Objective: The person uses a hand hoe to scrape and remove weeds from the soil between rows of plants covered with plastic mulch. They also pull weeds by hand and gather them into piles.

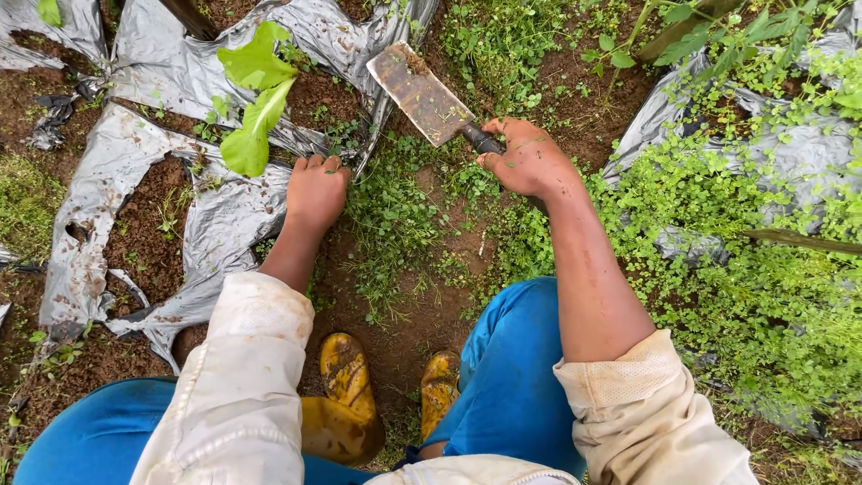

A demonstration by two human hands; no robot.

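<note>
My right hand (528,160) grips the dark handle of a broad, rusty, soil-smeared cleaver blade (420,93) that points up and left over the ground. My left hand (316,191) rests knuckles-up on the soil at the edge of torn grey plastic sheeting (135,171), its fingers curled down among small weeds (392,216); what they hold, if anything, is hidden. A young plant with large light-green leaves (254,99) grows through a hole in the sheeting just left of and above that hand.
I squat in blue trousers with muddy yellow boots (346,395) below the hands. Dense low green weeds (736,269) cover the right side. More grey sheeting (790,144) lies at upper right, with bare brown soil between.
</note>
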